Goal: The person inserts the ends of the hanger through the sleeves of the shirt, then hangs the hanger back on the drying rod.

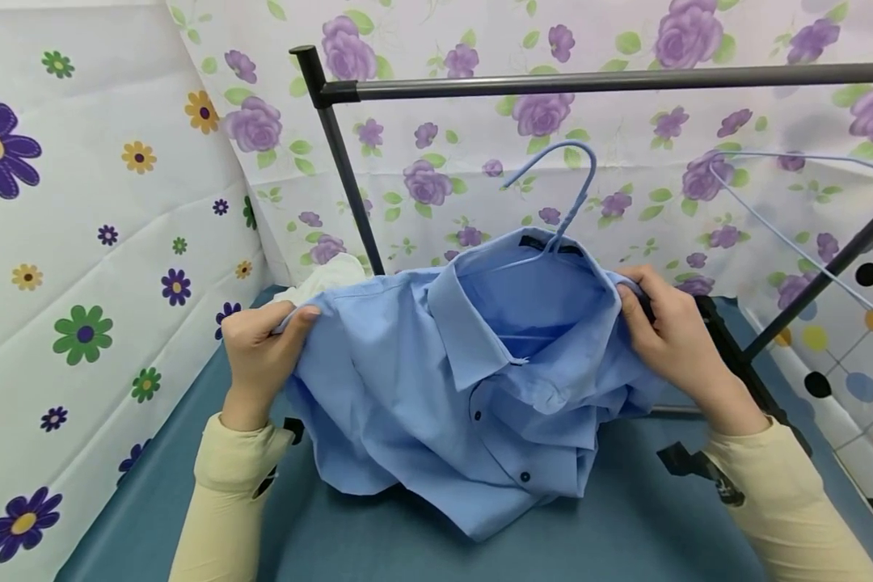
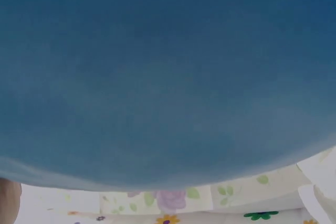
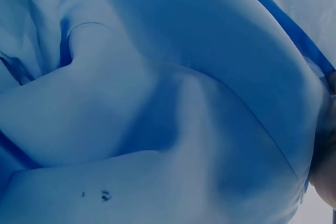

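A light blue collared shirt (image 1: 400, 364) with dark buttons hangs between my two hands, above the table. My left hand (image 1: 265, 347) pinches its shoulder on the left between thumb and fingers. On the other side my right hand (image 1: 662, 331) grips the shirt near the collar and shoulder. A blue wire hanger (image 1: 578, 194) sits inside the shirt, its hook rising out of the open collar (image 1: 473, 339). Most of the hanger's body is hidden by cloth. Blue fabric (image 2: 168, 87) fills most of the left wrist view, and folded shirt cloth (image 3: 226, 119) fills the right one.
A dark metal rack (image 1: 553, 83) stands behind the shirt, with a horizontal bar and side posts. Another wire hanger (image 1: 771, 222) hangs at the right. White cloth (image 1: 327, 275) lies at the back left. A blue-green cover (image 1: 378, 541) spreads below; flowered sheets (image 1: 116, 267) line the walls.
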A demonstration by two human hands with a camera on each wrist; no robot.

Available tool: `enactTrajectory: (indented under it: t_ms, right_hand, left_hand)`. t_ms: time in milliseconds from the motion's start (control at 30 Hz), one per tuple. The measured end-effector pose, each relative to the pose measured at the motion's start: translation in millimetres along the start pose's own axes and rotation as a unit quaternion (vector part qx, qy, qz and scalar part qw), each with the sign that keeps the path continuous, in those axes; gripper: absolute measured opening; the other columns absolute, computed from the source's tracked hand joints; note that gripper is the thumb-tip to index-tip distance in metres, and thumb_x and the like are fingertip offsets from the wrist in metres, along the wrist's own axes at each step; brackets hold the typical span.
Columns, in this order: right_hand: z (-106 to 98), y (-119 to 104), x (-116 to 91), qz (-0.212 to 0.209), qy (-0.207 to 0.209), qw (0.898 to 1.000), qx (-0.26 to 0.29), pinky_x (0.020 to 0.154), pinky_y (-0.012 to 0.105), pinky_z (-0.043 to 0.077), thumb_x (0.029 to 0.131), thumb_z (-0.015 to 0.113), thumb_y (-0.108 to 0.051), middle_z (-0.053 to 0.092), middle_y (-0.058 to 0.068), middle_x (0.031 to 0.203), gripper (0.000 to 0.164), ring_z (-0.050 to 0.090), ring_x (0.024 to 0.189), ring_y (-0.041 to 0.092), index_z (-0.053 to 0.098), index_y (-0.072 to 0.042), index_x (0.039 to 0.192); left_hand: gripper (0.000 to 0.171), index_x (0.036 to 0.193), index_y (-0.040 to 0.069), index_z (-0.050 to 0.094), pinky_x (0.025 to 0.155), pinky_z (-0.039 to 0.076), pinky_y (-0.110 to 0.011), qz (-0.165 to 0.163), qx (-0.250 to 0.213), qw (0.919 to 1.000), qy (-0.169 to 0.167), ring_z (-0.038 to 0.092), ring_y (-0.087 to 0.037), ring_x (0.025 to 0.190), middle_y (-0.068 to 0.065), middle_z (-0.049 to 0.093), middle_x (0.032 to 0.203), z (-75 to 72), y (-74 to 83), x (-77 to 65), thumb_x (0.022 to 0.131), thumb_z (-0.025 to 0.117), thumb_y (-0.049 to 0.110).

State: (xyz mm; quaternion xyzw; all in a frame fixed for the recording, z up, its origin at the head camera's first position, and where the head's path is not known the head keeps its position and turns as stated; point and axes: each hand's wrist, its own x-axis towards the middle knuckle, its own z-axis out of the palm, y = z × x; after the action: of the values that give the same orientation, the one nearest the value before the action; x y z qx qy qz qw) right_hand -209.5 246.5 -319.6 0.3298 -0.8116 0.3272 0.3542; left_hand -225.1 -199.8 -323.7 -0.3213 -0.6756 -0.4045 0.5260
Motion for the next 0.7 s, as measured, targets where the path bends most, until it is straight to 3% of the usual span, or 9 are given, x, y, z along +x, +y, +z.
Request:
enactTrajectory:
  t_ms: [133,367,533,700]
  right_hand:
    - [-4,3,-2,0.002,0.008,1.0,-0.002,0.067,0.02,0.037,0.103,0.051,-0.001,0.066,0.016,0.1,0.018,0.051,0.078,0.005,0.061,0.007,0.116]
    - [-5,3,-3,-0.002,0.017,1.0,-0.005,0.067,0.02,0.038,0.106,0.05,-0.007,0.067,0.017,0.101,0.021,0.053,0.08,0.003,0.061,0.008,0.116]
    - [-3,3,-5,0.0,0.018,1.0,-0.01,0.07,0.019,0.039,0.109,0.047,-0.017,0.066,0.019,0.102,0.029,0.055,0.083,0.005,0.06,0.009,0.114]
    - [3,2,-9,-0.007,0.025,0.999,-0.019,0.077,0.018,0.041,0.11,0.044,-0.028,0.066,0.021,0.106,0.04,0.06,0.087,0.015,0.06,0.009,0.113]
  left_hand:
    - [0.069,0.049,0.015,0.031,0.044,0.009,-0.018,-0.013,0.014,0.9996,0.02,0.01,-0.003,0.042,0.005,0.018,0.047,-2.9,0.0,0.8,0.095,0.064,0.054]
    - [0.068,0.049,0.014,0.035,0.043,0.011,-0.018,-0.033,0.028,0.999,0.011,0.015,-0.002,0.041,0.006,0.021,0.046,-6.2,-6.8,-8.8,0.096,0.062,0.055]
    - [0.068,0.05,0.015,0.031,0.043,0.009,-0.019,-0.052,0.028,0.9979,-0.024,0.015,0.001,0.042,0.006,0.021,0.046,-9.2,-15.9,-21.1,0.097,0.06,0.054]
    - [0.063,0.051,0.016,0.036,0.041,0.012,-0.018,-0.066,-0.004,0.9956,-0.067,0.018,0.0,0.041,0.005,0.024,0.046,-12.7,-22.9,-32.9,0.1,0.06,0.047]
